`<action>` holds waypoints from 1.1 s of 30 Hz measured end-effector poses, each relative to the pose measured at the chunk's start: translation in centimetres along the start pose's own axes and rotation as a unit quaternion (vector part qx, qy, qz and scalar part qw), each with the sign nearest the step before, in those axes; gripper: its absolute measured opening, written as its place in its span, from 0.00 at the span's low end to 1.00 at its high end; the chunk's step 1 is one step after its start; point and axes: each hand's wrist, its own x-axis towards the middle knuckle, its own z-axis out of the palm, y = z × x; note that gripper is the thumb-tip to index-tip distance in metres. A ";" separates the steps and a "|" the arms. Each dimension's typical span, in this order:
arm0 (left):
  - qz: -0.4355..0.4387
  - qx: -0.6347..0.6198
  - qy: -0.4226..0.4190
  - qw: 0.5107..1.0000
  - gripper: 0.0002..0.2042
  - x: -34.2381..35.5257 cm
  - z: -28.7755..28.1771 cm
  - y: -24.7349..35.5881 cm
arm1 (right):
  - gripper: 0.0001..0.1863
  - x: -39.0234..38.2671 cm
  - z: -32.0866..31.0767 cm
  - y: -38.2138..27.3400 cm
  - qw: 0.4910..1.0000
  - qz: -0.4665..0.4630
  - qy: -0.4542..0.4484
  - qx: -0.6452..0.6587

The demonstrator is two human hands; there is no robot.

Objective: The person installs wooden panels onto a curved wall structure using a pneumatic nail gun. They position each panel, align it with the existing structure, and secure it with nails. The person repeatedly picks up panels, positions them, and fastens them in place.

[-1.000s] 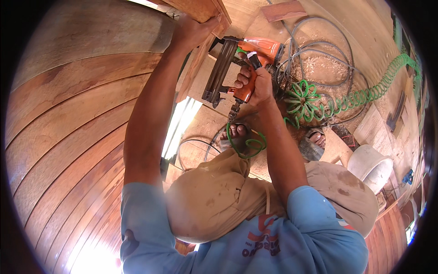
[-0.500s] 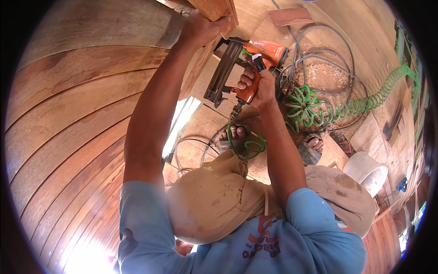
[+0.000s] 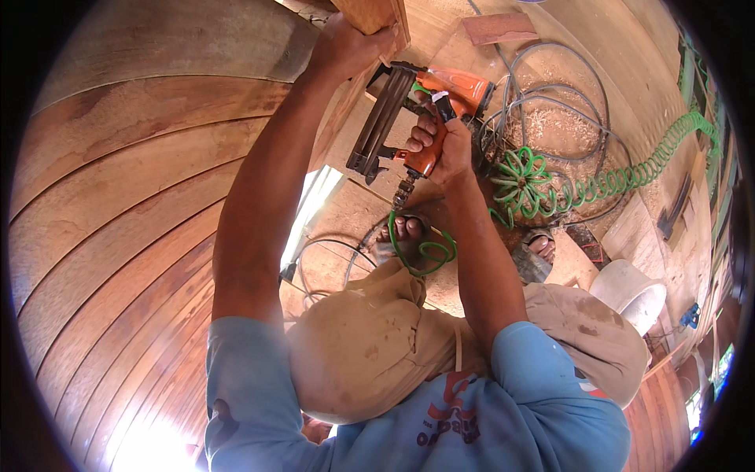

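Head view shows a person pressing an orange nail gun [image 3: 409, 118] against a small wooden block [image 3: 373, 20] at the top of a big curved wall of wooden planks [image 3: 118, 236]. The right hand [image 3: 440, 149] is wrapped tight around the nail gun's handle, with the fingers closed on it. The left hand [image 3: 346, 47] is just beside the nail gun's nose, pressed on the wooden block to keep it in place. A green curly hose [image 3: 598, 185] hangs from the bottom of the nail gun and runs away to the right, over a floor with sawdust. A bare foot [image 3: 401, 232] is right below the nail gun, near a loop of the hose.

The left hand sits very close to the nose, so a nail could hurt it if the nail gun slips. The hose near the foot could also trip the person.
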 end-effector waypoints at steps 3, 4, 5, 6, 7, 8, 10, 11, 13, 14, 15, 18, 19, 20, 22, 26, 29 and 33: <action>0.027 -0.057 -0.013 0.998 0.18 -0.1 -0.2 0.2 | 0.22 0.2 0.1 -0.1 1.000 0.001 -0.003 0.004; 0.027 -0.074 -0.024 0.997 0.18 -0.1 -0.2 0.3 | 0.22 0.3 0.1 -0.1 1.000 0.000 -0.011 0.007; 0.027 -0.092 -0.033 0.995 0.19 -0.1 -0.2 0.3 | 0.22 0.4 0.1 -0.2 1.000 0.002 -0.009 0.008; 0.028 -0.109 -0.043 0.993 0.19 -0.1 -0.2 0.4 | 0.22 0.5 0.1 -0.2 1.000 0.003 -0.013 0.010; 0.001 -0.100 -0.046 0.994 0.19 -0.1 -0.2 0.5 | 0.22 0.5 0.1 -0.2 1.000 0.004 -0.017 0.013; -0.026 -0.092 -0.048 0.994 0.19 -0.1 -0.2 0.6 | 0.22 0.6 0.1 -0.2 1.000 0.003 -0.020 0.016; -0.029 -0.069 -0.036 0.997 0.20 -0.2 -0.3 0.7 | 0.22 0.5 0.0 -0.2 0.999 0.003 -0.027 0.022; -0.004 -0.056 -0.022 0.998 0.20 -0.3 -0.3 0.7 | 0.22 0.5 -0.1 -0.2 0.999 0.002 -0.030 0.023; 0.002 -0.036 -0.018 0.999 0.21 -0.4 -0.4 0.7 | 0.22 0.5 -0.2 -0.1 0.999 0.000 -0.038 0.026; -0.017 -0.031 -0.028 0.999 0.22 -0.4 -0.5 0.7 | 0.22 0.5 -0.2 -0.1 0.999 0.001 -0.037 0.027; -0.036 -0.025 -0.038 0.998 0.22 -0.4 -0.5 0.7 | 0.23 0.5 -0.3 -0.1 0.999 0.001 -0.038 0.029; -0.014 -0.038 -0.041 0.998 0.23 -0.3 -0.4 0.5 | 0.23 0.6 -0.4 -0.2 0.999 0.004 -0.040 0.031; 0.006 -0.037 -0.019 0.999 0.21 -0.3 -0.2 0.4 | 0.23 0.6 -0.4 -0.2 0.999 0.005 -0.042 0.031; 0.027 -0.035 0.003 0.999 0.20 -0.3 -0.1 0.3 | 0.21 0.7 -0.4 -0.2 0.998 0.010 -0.041 0.035; 0.069 -0.031 0.007 0.997 0.19 -0.2 0.0 0.1 | 0.20 0.7 -0.4 -0.3 0.998 0.017 -0.037 0.043; 0.136 -0.038 -0.015 0.990 0.21 0.1 -0.7 -0.1 | 0.22 0.7 -0.5 -0.2 0.998 0.006 -0.044 0.044; 0.084 -0.164 -0.011 0.983 0.15 -0.3 -0.1 0.5 | 0.21 0.7 -0.6 -0.2 0.998 0.011 -0.041 0.041; 0.072 -0.240 -0.040 0.967 0.10 -0.5 0.0 1.0 | 0.22 0.7 -0.5 -0.4 0.998 0.015 -0.048 0.041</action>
